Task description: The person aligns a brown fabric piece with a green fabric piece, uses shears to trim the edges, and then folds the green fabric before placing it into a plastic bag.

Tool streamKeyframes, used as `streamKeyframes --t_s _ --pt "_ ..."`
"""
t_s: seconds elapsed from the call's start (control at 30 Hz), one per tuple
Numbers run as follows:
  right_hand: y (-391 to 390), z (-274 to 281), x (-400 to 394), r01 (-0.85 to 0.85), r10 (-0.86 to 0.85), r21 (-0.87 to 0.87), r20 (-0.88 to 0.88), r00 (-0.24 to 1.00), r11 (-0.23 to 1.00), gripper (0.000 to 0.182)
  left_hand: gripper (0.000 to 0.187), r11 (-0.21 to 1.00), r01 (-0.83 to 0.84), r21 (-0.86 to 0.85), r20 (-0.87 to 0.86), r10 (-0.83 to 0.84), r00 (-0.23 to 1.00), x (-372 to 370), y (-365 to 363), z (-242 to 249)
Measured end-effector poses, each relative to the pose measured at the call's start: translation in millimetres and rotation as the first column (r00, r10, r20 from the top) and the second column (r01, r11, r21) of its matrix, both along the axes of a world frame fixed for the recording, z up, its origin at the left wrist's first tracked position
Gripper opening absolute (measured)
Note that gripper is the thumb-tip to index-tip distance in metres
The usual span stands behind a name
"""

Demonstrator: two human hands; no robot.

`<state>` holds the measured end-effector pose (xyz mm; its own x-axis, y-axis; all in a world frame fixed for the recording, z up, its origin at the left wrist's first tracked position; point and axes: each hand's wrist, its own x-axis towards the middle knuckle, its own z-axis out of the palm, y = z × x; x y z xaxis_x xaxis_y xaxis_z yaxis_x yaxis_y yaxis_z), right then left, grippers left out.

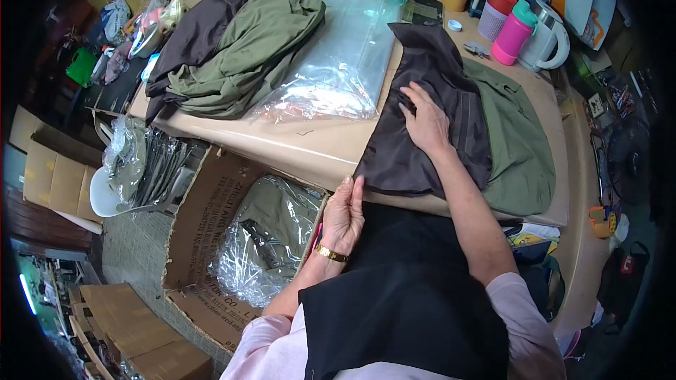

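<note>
Two bare hands are on the dark cloth [398,158], which lies on the worktop [310,146]. The left grip [343,217] is closed to a pinch, thumb and fingertips together on the cloth's near left corner, at the worktop's front edge. A gold-coloured watch [331,253] sits on the wrist just behind this grip. The right grip [428,125] is open and holds nothing between its fingers; it rests palm down on the cloth, fingers slightly spread, farther in and to the right of the left grip.

To the right of the right grip, green cloth [522,151] shows from beside and partly beneath the dark one, its outer edge rounded. Beyond the left grip are clear plastic sheets or bags [345,53], and farther left a crumpled cloth pile [243,56], dark and green. Below and left of the left grip stands an open carton [201,239] holding an olive item [271,214] in clear plastic. Beyond the right grip, toward the far right, a pink bottle [512,39] with a teal lid stands just beside a pale kettle [542,39].
</note>
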<state>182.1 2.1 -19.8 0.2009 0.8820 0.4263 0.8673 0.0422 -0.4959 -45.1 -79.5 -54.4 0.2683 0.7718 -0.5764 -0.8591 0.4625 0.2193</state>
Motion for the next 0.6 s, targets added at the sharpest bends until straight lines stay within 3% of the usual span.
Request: streamKeyframes --t_s 0.07,0.13,0.2,0.27,0.4,0.53,0.6 --pt "-20.6 34.8 -19.8 0.075 -0.067 0.057 -0.130 0.989 0.996 0.031 0.017 0.997 0.042 0.068 0.051 -0.045 0.998 -5.3 -2.2 17.3" --pt "-43.7 62.4 -36.5 -0.057 0.072 0.113 -0.135 0.988 0.992 0.027 0.018 0.988 0.071 0.136 0.104 -0.085 0.991 -7.8 -1.4 33.4" --pt "-71.3 84.2 -46.0 -0.239 0.239 0.018 -0.076 0.968 0.971 0.026 0.019 0.940 0.176 0.294 0.005 -0.185 0.983 -9.2 -1.9 44.0" --pt "-96.0 102.5 -55.3 -0.352 0.352 -0.008 0.003 0.936 0.936 0.026 0.021 0.922 0.178 0.343 -0.039 -0.176 0.984 -6.9 -1.0 44.9" --pt "-113.9 105.5 -65.0 -0.417 0.405 0.053 0.162 0.900 0.907 0.028 0.019 0.893 0.204 0.401 -0.083 -0.187 0.979 -4.4 -1.3 46.7" --pt "-113.7 98.7 -70.3 -0.402 0.357 0.110 0.290 0.888 0.909 0.016 0.023 0.834 0.208 0.511 -0.082 -0.194 0.978 -1.8 -1.2 38.9" --pt "-112.3 97.2 -72.6 -0.402 0.349 0.120 0.313 0.883 0.908 0.015 0.020 0.850 0.227 0.476 -0.149 -0.176 0.973 0.8 -3.2 48.7"
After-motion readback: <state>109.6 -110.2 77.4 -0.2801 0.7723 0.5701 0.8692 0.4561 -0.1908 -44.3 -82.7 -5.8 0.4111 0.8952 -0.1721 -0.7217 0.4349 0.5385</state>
